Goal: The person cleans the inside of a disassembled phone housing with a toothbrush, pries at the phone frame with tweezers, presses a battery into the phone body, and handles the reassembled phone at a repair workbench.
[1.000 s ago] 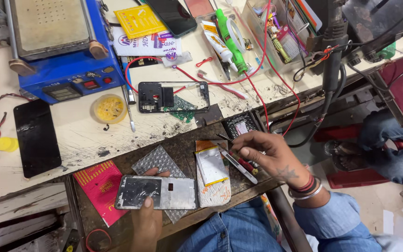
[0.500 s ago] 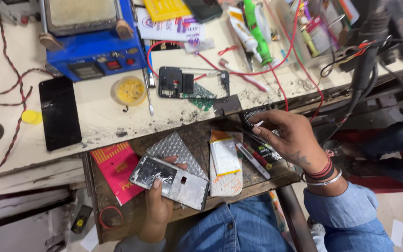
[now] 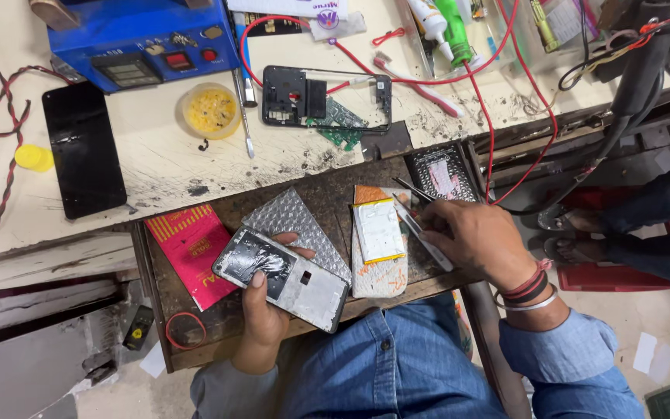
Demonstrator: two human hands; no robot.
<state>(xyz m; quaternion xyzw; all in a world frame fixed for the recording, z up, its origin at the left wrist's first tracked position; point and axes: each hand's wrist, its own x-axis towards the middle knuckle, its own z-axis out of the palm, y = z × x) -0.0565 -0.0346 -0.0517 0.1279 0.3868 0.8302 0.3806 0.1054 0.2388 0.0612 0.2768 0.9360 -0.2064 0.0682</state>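
Since a moment ago the opened phone (image 3: 282, 278) has turned in my left hand (image 3: 264, 310), its top now tipped up toward ten o'clock, and my right hand (image 3: 474, 240) has settled lower on the board, so the open back faces me squarely for work.

Largest first: the pale workbench (image 3: 164, 167), scratched and soot-stained, runs across twelve o'clock. At eleven sits a blue metal box (image 3: 145, 35) with a small display and red button. My worn wooden pull-out board (image 3: 327, 186) lies at the centre, dark and scuffed.

At nine o'clock on the bench lies a glossy black screen panel (image 3: 83, 159). At twelve, a bare black phone frame (image 3: 326, 97) with a green circuit board under it, crossed by a red wire (image 3: 428, 77).

On the board, a red card packet (image 3: 191, 248) at eight o'clock, a dimpled silver bubble pouch (image 3: 292, 221) just behind the phone, and a flat white battery (image 3: 379, 231) with a yellow edge at centre.

My left hand grips the phone from beneath, thumb pressed on its crinkled silver shielding. My right hand closes narrowly around thin metal tweezers (image 3: 416, 221), tips pointing toward eleven o'clock beside the battery.
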